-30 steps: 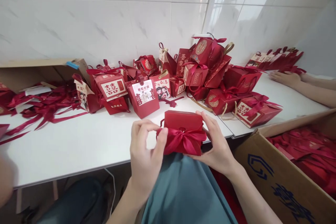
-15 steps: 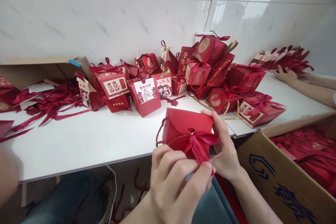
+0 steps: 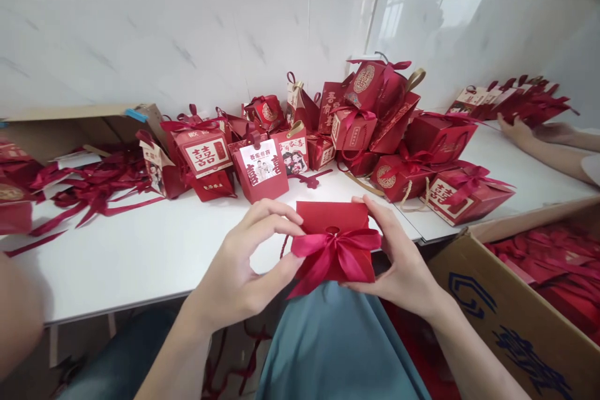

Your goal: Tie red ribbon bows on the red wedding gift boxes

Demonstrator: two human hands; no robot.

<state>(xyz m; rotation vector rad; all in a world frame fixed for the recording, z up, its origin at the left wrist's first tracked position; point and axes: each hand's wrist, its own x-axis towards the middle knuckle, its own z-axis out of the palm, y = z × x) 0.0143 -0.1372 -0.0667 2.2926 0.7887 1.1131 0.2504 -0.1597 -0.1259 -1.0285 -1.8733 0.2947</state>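
A small red gift box (image 3: 313,215) with a twisted cord handle is held over the table's front edge. A dark pink ribbon bow (image 3: 335,249) spreads across its front, below a round hole. My left hand (image 3: 253,262) grips the box's left side, thumb by the bow's left loop and fingertips at the upper edge. My right hand (image 3: 403,259) is closed around the right side, with fingers along top and bottom. Behind the hands stands a red gift box with a white printed label (image 3: 261,169); a loose dark red ribbon piece (image 3: 309,180) lies beside it.
Red gift boxes (image 3: 375,106) are heaped along the white table (image 3: 140,262) against a tiled wall. Ribbons spill from a cardboard box (image 3: 94,112) at left. A large carton (image 3: 497,319) of red items stands at right. Another person's hands (image 3: 520,134) hold red boxes at far right.
My left hand has moved from the ribbon's tails to the box's left side. The box now faces me, tipped lower, with the bow spread wide. My right hand keeps its hold.
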